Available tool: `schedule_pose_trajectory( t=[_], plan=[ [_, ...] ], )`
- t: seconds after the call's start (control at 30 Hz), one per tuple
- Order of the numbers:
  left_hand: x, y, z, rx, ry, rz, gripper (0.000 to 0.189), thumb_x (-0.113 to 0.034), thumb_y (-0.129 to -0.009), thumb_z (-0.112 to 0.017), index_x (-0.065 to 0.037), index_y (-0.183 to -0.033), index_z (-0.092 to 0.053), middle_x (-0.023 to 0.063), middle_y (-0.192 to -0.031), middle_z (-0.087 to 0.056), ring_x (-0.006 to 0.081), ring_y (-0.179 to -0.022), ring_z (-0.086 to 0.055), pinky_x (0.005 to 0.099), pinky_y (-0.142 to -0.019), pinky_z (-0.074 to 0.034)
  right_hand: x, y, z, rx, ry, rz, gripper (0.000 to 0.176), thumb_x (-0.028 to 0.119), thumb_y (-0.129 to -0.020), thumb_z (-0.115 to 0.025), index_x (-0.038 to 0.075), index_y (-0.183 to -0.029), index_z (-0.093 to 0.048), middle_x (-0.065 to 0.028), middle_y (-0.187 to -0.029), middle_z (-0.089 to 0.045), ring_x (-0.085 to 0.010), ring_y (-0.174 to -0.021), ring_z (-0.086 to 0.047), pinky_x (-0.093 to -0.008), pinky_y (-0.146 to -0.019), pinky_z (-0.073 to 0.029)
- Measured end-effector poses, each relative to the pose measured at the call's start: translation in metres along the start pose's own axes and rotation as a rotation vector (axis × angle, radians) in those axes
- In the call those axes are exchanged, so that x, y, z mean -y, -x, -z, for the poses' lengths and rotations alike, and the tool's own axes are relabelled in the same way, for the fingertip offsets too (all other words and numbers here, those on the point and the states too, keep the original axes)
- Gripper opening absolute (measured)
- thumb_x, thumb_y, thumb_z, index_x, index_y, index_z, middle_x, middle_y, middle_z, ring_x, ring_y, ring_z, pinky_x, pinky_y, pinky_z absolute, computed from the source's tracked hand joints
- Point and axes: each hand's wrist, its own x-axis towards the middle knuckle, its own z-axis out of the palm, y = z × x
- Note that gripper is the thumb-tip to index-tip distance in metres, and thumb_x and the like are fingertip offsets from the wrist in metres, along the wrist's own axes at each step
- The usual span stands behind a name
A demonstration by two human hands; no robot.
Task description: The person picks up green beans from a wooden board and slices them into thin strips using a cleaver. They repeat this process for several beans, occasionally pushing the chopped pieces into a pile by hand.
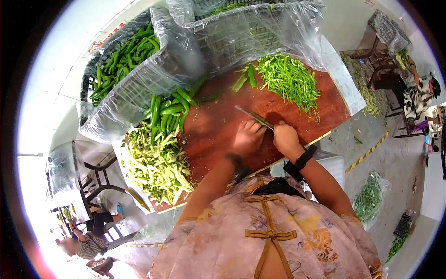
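Note:
My left hand (247,138) presses a green pepper down on the reddish wooden cutting board (218,125). My right hand (285,138) grips the handle of a knife (253,116), whose blade lies across the board just beyond my left fingers. Whole green peppers (167,111) lie in a pile at the board's left. Pale cores and seeds (158,167) are heaped at the near left corner. Thin green pepper strips (290,81) are piled at the far right. Two pepper halves (246,79) lie beside the strips.
A plastic-lined crate of green peppers (123,60) stands at the far left, and a second lined crate (251,32) stands behind the board. A bag of greens (369,197) lies on the floor at right. Other people work at the lower left and far right.

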Motion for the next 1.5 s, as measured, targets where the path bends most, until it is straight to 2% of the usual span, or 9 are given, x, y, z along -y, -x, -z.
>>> schedule_pose_trajectory(
  t=[0.07,0.27,0.67,0.7,0.77,0.9,1.1,1.23,1.5],
  plan=[
    [-0.002,-0.002,0.000,-0.109,0.000,-0.048,0.035,-0.013,-0.070,-0.061,-0.007,-0.105,-0.059,0.0071,-0.102,-0.056,0.0260,-0.102,-0.051,0.0414,-0.087,-0.040,-0.010,-0.001,-0.004,-0.035,-0.020,-0.012,0.008,0.006,-0.074,-0.054,0.000,-0.071,-0.060,-0.0204,-0.075,-0.059,-0.0388,-0.064,-0.059,-0.0452,-0.058,-0.049],
    [-0.005,0.001,-0.002,-0.095,-0.005,-0.011,0.028,-0.012,-0.070,-0.060,-0.007,-0.098,-0.060,0.0079,-0.095,-0.057,0.0261,-0.096,-0.053,0.0390,-0.085,-0.042,-0.015,0.029,0.012,-0.060,-0.052,-0.007,0.011,0.010,-0.078,-0.052,0.002,-0.076,-0.061,-0.0182,-0.074,-0.059,-0.0377,-0.064,-0.059,-0.0461,-0.058,-0.049],
    [0.003,0.006,-0.009,0.009,-0.047,0.013,0.035,-0.013,-0.069,-0.058,-0.008,-0.104,-0.061,0.0061,-0.114,-0.054,0.0257,-0.111,-0.048,0.0411,-0.090,-0.040,-0.001,0.037,0.015,0.065,0.043,-0.044,0.008,0.003,-0.069,-0.055,0.001,-0.075,-0.060,-0.0182,-0.077,-0.059,-0.0349,-0.063,-0.062,-0.0422,-0.057,-0.052],
    [0.005,0.006,-0.012,0.008,-0.046,0.020,0.035,-0.013,-0.069,-0.058,-0.008,-0.104,-0.061,0.0061,-0.114,-0.054,0.0257,-0.111,-0.048,0.0411,-0.090,-0.040,0.000,0.035,0.014,0.070,0.044,-0.039,0.008,0.003,-0.069,-0.055,0.001,-0.075,-0.060,-0.0182,-0.077,-0.059,-0.0349,-0.063,-0.062,-0.0422,-0.057,-0.052],
    [0.010,0.006,-0.017,-0.029,0.022,-0.032,0.023,-0.014,-0.076,-0.053,-0.010,-0.098,-0.060,0.0092,-0.098,-0.056,0.0290,-0.095,-0.053,0.0431,-0.079,-0.042,0.002,0.028,0.012,0.006,0.025,0.005,0.005,0.002,-0.068,-0.055,0.001,-0.072,-0.059,-0.0188,-0.076,-0.059,-0.0355,-0.064,-0.061,-0.0424,-0.058,-0.051],
    [0.007,0.005,-0.014,-0.053,0.079,-0.018,0.026,-0.014,-0.075,-0.054,-0.010,-0.100,-0.059,0.0088,-0.100,-0.057,0.0289,-0.096,-0.052,0.0425,-0.080,-0.042,0.000,0.005,0.003,0.007,0.020,0.048,0.003,0.002,-0.068,-0.055,0.001,-0.070,-0.058,-0.0200,-0.076,-0.058,-0.0361,-0.065,-0.061,-0.0425,-0.059,-0.051],
    [0.007,0.004,-0.015,-0.185,0.021,-0.044,0.033,-0.011,-0.066,-0.060,-0.005,-0.099,-0.060,0.0057,-0.099,-0.057,0.0244,-0.099,-0.052,0.0378,-0.088,-0.040,-0.016,0.001,0.003,-0.058,0.000,0.007,0.010,0.007,-0.076,-0.053,0.002,-0.072,-0.059,-0.0201,-0.076,-0.058,-0.0384,-0.064,-0.059,-0.0463,-0.059,-0.049],
    [0.003,0.006,-0.012,-0.064,0.034,0.009,0.033,-0.011,-0.067,-0.059,-0.006,-0.100,-0.061,0.0057,-0.101,-0.057,0.0239,-0.101,-0.052,0.0384,-0.089,-0.040,-0.009,0.030,0.017,-0.004,-0.054,-0.022,0.015,0.010,-0.080,-0.049,0.002,-0.074,-0.060,-0.0190,-0.076,-0.058,-0.0385,-0.065,-0.060,-0.0471,-0.060,-0.049],
    [0.003,0.005,-0.005,0.022,0.026,0.028,0.035,-0.011,-0.069,-0.058,-0.007,-0.103,-0.061,0.0056,-0.103,-0.056,0.0240,-0.102,-0.051,0.0388,-0.090,-0.039,-0.005,0.036,0.018,0.021,0.015,-0.002,0.010,0.005,-0.075,-0.051,0.002,-0.073,-0.060,-0.0184,-0.075,-0.058,-0.0370,-0.065,-0.061,-0.0447,-0.059,-0.050]
  ],
)
